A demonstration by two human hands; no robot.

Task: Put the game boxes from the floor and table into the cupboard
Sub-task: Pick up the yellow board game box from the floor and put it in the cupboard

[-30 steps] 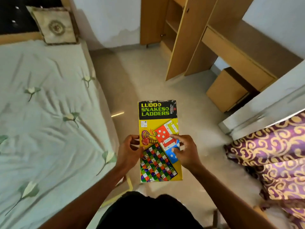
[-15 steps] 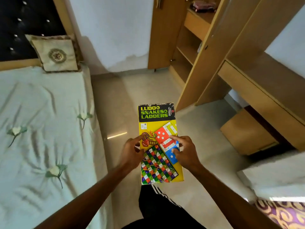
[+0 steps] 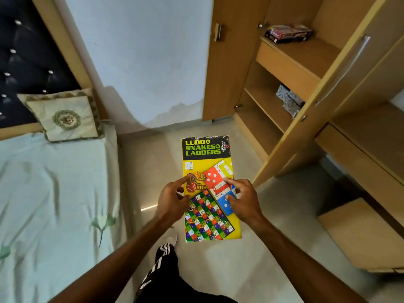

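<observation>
A yellow Ludo Snakes & Ladders game box [image 3: 206, 162] is held flat in front of me, above the floor. My left hand [image 3: 172, 200] grips its left edge and my right hand [image 3: 243, 200] grips its right edge, thumbs on top. The wooden cupboard [image 3: 284, 68] stands open ahead on the right, beyond the box. A dark game box [image 3: 288, 32] lies on its upper shelf.
A bed [image 3: 50, 193] with a pale sheet and a cushion [image 3: 63, 115] fills the left side. The open cupboard door [image 3: 328, 84] juts toward me on the right. A wooden desk [image 3: 371, 149] with a low drawer unit [image 3: 363, 235] stands beside it. Patterned boxes [image 3: 288, 99] sit on a middle shelf.
I have moved toward the cupboard with the box held in both hands; the view has risen, so the cupboard shelves show more and the curtain has left view.
</observation>
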